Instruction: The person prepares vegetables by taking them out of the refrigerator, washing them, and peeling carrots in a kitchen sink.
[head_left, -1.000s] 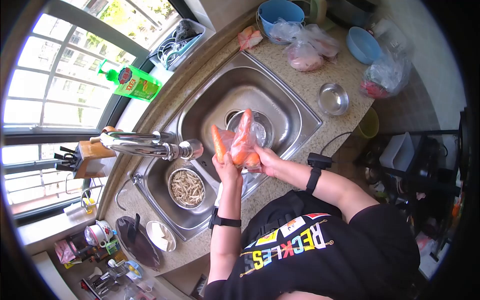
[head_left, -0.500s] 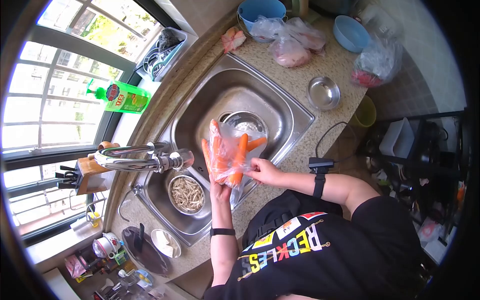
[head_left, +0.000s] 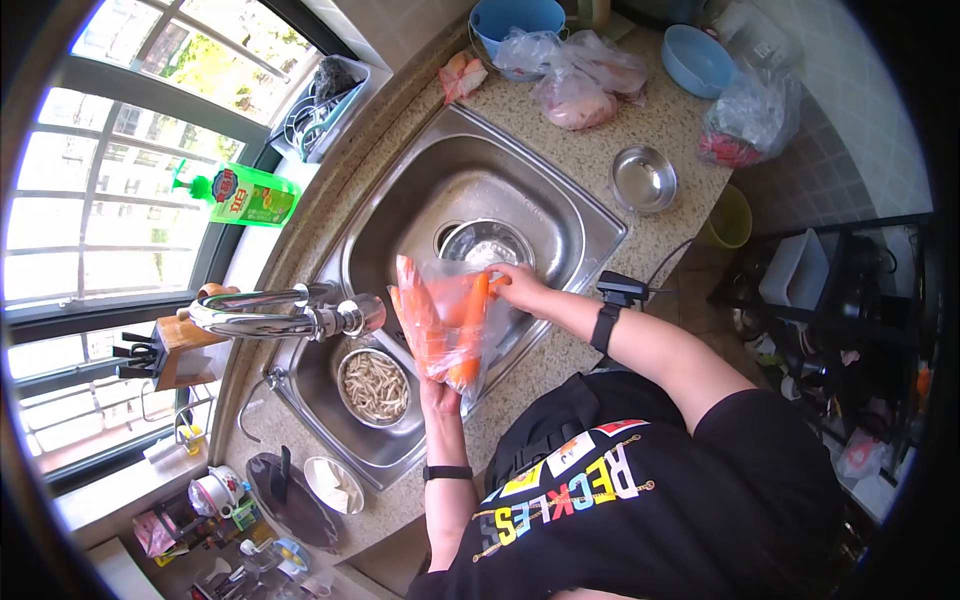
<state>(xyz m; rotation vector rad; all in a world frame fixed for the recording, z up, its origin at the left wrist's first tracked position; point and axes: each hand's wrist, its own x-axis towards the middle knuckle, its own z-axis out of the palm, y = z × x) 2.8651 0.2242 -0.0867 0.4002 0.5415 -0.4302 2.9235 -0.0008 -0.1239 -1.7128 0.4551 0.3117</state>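
Note:
A clear plastic bag (head_left: 450,300) with several orange carrots (head_left: 468,330) in it hangs over the divider of the steel double sink (head_left: 400,210). My left hand (head_left: 438,395) is closed round the bag's lower end. At the bag's upper right, my right hand (head_left: 512,285) pinches a carrot, its fingertips partly hidden. Beyond the bag, a steel bowl (head_left: 500,235) sits in the larger basin by the drain. The smaller basin contains a bowl of pale strips (head_left: 374,388).
The chrome faucet (head_left: 270,315) reaches over the sink from the left. Green soap (head_left: 255,195) stands by the window. On the counter are a metal bowl (head_left: 643,180), bagged meat (head_left: 575,105), a blue basin (head_left: 697,62) and a white dish (head_left: 332,485).
My right hand has moved up from the bag's lower right side to a carrot near its opening. The bag has shifted slightly left and down with my left hand.

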